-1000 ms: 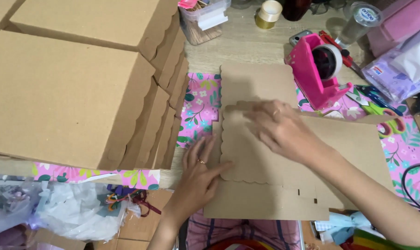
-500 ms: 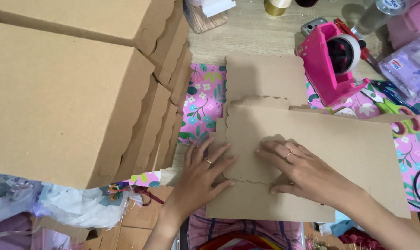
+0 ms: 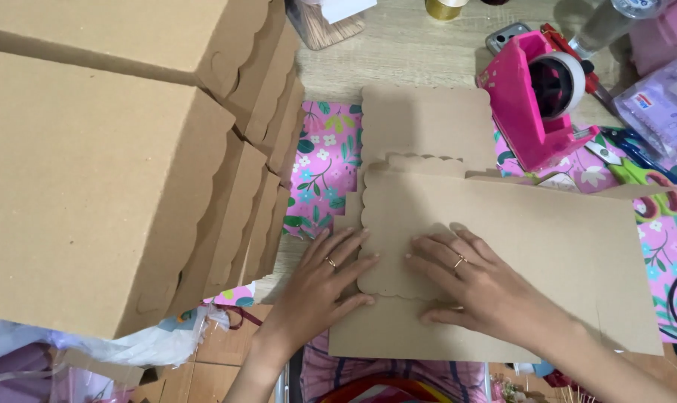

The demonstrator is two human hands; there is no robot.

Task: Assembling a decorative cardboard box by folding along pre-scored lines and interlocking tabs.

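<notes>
Head view, both hands (image 3: 398, 280) flat on scalloped cardboard flap (image 3: 398, 224), stacked boxes (image 3: 107, 172) crowding left

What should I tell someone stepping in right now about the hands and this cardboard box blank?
Left hand: flat, fingers spread, pressing the left edge of the folded scalloped flap.
Right hand: flat, palm down on the same flap.
The flat cardboard blank lies on the table over pink floral paper.
Done: one scalloped flap folded over. Left: the rest of the blank lies flat, unfolded.
Finished boxes are stacked on the left; the pink tape dispenser stands behind.
</notes>
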